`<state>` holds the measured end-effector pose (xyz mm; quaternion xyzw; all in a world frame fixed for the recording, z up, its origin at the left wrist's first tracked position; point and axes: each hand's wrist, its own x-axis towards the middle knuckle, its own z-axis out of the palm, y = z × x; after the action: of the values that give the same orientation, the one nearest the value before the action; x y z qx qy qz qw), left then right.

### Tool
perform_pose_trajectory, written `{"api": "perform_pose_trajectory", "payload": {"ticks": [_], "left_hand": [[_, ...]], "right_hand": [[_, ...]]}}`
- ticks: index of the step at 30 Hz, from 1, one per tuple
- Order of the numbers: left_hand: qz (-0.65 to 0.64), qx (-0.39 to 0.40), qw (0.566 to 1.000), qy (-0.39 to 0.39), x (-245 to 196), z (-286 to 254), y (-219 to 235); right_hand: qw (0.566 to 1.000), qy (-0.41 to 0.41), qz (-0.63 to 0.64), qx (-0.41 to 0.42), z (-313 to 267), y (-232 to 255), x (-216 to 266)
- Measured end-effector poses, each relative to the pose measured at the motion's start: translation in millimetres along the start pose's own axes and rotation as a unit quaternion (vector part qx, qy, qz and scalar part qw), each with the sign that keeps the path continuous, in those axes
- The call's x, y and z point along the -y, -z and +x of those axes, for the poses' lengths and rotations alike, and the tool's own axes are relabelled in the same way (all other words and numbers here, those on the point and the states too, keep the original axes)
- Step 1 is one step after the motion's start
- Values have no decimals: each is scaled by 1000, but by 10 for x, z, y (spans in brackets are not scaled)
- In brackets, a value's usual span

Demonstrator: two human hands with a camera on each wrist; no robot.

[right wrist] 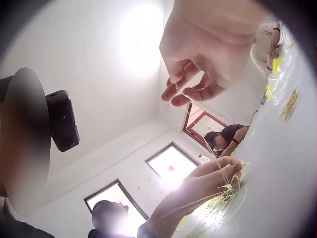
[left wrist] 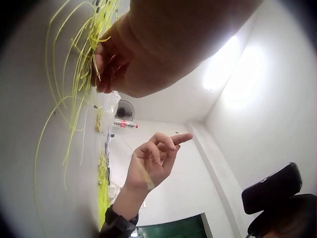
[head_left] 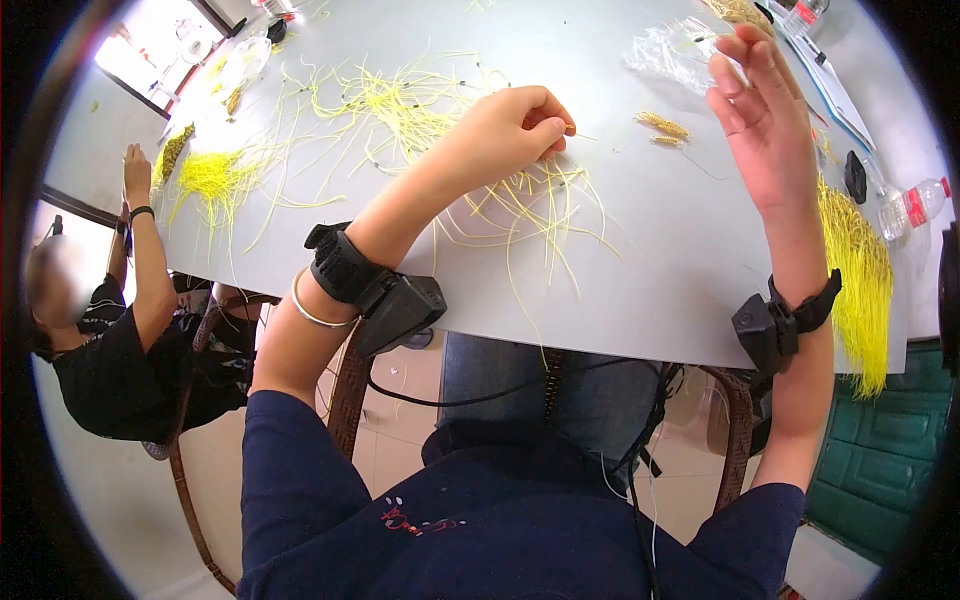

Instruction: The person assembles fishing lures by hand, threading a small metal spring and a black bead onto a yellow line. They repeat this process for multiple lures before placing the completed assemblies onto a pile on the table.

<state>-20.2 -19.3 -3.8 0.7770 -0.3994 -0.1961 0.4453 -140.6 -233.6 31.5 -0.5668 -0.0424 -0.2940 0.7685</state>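
My left hand (head_left: 505,130) is over the middle of the table and pinches a yellow stem with a small golden-brown tip (head_left: 570,130) between thumb and forefinger. Loose yellow stems (head_left: 540,210) spread on the table beneath it. My right hand (head_left: 765,120) is raised at the right, palm toward me and fingers bent. In the right wrist view, its thumb and finger pinch a thin yellow thread (right wrist: 188,110) that runs down toward the left hand (right wrist: 205,183). Small golden ear-like pieces (head_left: 662,127) lie between the two hands.
A heap of yellow stems (head_left: 400,110) lies beyond my left hand. A yellow bundle (head_left: 855,290) hangs over the right table edge, near a bottle (head_left: 915,208). Clear plastic bags (head_left: 670,55) lie farther back. Another person (head_left: 110,340) sits at the left.
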Motion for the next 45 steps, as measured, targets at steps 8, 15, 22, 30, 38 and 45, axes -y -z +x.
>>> {"api": "perform_pose_trajectory", "payload": {"ticks": [8, 15, 22, 30, 38, 45], "left_hand": [[16, -9, 1000, -13, -8, 10, 0], [49, -210, 966, -147, -64, 32, 59], [-32, -155, 966, -204, -47, 64, -38], [-96, -68, 976, -186, -137, 16, -71], [-122, -44, 974, -184, -146, -3, -91], [-109, -18, 978, -175, -168, -26, -60]], "right_hand": [[993, 8, 86, 74, 100, 121, 53], [950, -145, -204, 189, -112, -249, -6], [948, -191, -110, 229, -168, -319, -65], [961, -148, -22, 231, -174, -302, -128], [977, -82, -56, 191, -215, -372, -244], [970, -33, -161, 179, -229, -389, -253]]}}
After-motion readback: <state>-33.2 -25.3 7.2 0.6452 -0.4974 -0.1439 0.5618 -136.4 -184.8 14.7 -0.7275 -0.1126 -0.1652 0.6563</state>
